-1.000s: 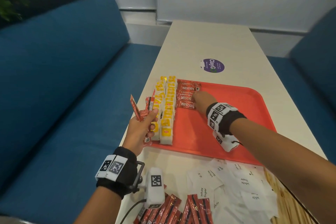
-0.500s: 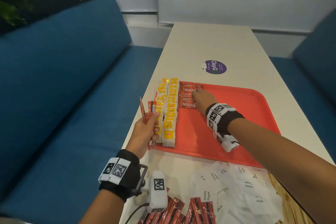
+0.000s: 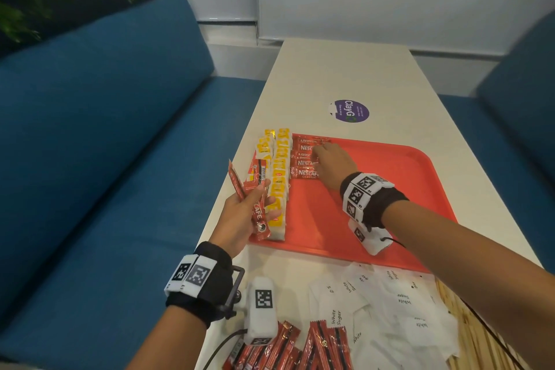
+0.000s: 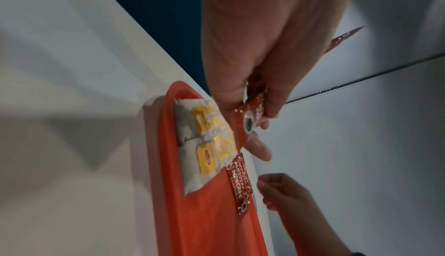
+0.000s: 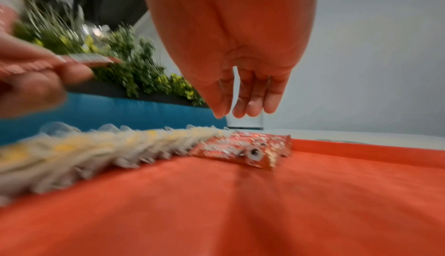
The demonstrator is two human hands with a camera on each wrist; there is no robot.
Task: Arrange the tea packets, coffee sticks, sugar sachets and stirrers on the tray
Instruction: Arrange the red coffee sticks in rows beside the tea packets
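Left hand off the tray's left edge, fingers and thumb curled round a small bundle of spare coffee sticks, held above the table, not yet laid; tea packets done as far as visible, two overlapping rows along the left side of the red tray; next right, a short column of laid coffee sticks at the far-left corner, lying crosswise, touching the tea rows; right hand over that column, fingers relaxed and pointing down, grasping nothing, fingertips just above the top sticks in the wrist view, contact unclear; rest of tray bare. Near table edge: more loose coffee sticks in a heap, then white sugar sachets scattered, then wooden stirrers at far right, all off the tray. Judgement: tea finished, coffee partly laid with the held bundle and the heap left, sugar and stirrers not started; well under half done.
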